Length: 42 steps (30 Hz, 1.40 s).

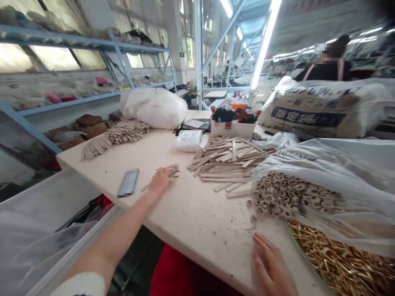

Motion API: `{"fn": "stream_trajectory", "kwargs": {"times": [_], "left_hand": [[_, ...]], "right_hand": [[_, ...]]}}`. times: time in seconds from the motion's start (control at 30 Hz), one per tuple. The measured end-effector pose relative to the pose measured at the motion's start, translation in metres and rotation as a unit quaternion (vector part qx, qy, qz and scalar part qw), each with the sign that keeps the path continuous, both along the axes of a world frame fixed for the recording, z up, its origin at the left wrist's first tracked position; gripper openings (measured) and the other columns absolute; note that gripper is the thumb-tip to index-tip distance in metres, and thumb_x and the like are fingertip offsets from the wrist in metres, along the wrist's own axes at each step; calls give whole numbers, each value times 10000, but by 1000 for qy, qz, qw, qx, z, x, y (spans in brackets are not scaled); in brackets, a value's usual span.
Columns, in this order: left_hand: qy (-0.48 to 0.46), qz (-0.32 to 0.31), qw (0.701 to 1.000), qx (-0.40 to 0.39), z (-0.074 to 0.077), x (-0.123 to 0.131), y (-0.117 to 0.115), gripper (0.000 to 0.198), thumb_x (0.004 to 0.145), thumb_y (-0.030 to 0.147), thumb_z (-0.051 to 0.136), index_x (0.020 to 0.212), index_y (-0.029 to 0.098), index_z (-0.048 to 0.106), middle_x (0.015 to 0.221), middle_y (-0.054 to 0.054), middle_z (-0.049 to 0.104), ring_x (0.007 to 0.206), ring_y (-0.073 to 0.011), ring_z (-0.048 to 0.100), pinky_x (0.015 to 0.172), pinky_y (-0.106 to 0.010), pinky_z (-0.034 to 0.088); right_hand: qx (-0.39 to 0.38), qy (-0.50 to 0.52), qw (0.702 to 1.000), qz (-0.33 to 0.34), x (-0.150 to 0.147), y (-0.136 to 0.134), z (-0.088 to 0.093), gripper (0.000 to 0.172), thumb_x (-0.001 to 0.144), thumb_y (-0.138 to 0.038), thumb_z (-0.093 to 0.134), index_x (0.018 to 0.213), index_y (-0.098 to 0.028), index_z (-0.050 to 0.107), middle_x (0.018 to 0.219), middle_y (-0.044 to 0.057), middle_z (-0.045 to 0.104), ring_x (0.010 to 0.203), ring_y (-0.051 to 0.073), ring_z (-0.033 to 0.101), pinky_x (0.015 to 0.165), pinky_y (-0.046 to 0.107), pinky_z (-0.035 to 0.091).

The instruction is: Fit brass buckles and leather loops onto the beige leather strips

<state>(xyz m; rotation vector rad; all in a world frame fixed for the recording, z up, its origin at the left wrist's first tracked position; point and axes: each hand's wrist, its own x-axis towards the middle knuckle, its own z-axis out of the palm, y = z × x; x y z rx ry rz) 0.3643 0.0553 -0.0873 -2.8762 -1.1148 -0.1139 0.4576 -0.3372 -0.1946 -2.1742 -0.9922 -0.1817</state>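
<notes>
My left hand [159,181] is closed over a small bunch of beige strips [174,170] at the middle of the table; strip ends show past the fingers, and one juts out behind the palm. My right hand [273,265] lies at the table's near edge, fingers stretched out and holding nothing. Close by are a few small beige loops [253,218]. A clear plastic bag full of beige loops [286,193] is farther right. Beside my right hand stands a round container of gold-coloured metal pieces [348,259]. A large loose pile of beige strips [228,160] lies ahead.
A phone [128,183] rests near the left edge of the table [197,218]. More strips [123,133] are heaped at the far left by a big white bag [154,107]. At the back are a plastic-wrapped packet [188,140] and a white box [231,128]. Another person [327,70] is behind large sacks.
</notes>
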Motion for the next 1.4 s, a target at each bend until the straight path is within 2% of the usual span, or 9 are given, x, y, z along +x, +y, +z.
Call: {"fn": "stream_trajectory", "kwargs": {"times": [0.17,0.3,0.4,0.57,0.8,0.97,1.03,1.13,1.4], "left_hand": [[-14,71,997,36,4,-4,50,593,829,359,421,1307,53,253,1254,-230,414,1110,-326,432,899,-440,352],[-42,-83,994,64,-6,41,11,552,823,334,438,1289,56,338,1326,-233,349,1212,-338,326,988,-469,241],[-17,-173,985,13,-18,95,-31,324,834,350,432,1116,237,545,1178,-70,546,1096,-194,477,965,-307,313],[16,-156,987,-33,-21,143,-56,268,740,360,538,875,155,645,942,-118,632,889,-242,581,747,-310,440],[16,-188,981,-36,-12,109,-65,225,767,272,457,838,147,631,912,-110,623,821,-226,588,684,-286,438],[-203,-179,951,-146,17,59,-97,258,764,394,496,890,184,580,811,-21,639,680,-151,583,636,-228,442],[-276,-164,929,-184,33,41,-118,291,729,438,547,885,193,567,759,3,630,621,-134,568,601,-217,441],[-335,-169,902,-213,47,26,-157,289,735,431,546,895,191,542,816,-12,634,717,-149,587,634,-224,440],[-126,-256,856,-430,21,32,-246,178,827,300,366,795,193,505,633,19,566,535,-109,506,538,-222,356]], "right_hand": [[-38,-85,996,10,0,8,-5,324,807,-319,436,1085,-200,553,1075,84,641,982,273,593,832,471,460],[-71,-81,994,13,-3,9,-1,322,803,-319,455,1080,-200,567,1090,70,636,1014,264,577,882,472,418],[-93,-48,994,3,-6,10,5,313,807,-299,447,1074,-197,576,1111,76,623,1051,258,551,924,478,374],[-82,8,997,0,-10,15,21,291,806,-215,441,1061,-196,579,1131,79,607,1087,236,519,971,463,322],[13,78,997,-2,-14,20,42,309,767,-141,463,1054,-193,565,1081,77,614,1057,212,516,979,438,318],[104,59,990,-79,19,-19,56,260,815,-178,417,1047,-193,534,996,81,595,938,182,549,818,321,441],[35,33,990,-130,44,-42,63,210,834,-205,404,985,-183,549,922,72,597,851,176,562,760,299,442],[-192,-28,964,-180,78,-63,72,183,844,-218,412,911,-169,575,891,74,602,809,174,560,739,281,408],[-304,-115,934,-149,97,-39,86,180,857,-273,422,893,-180,571,876,73,601,802,187,558,674,269,351]]}}
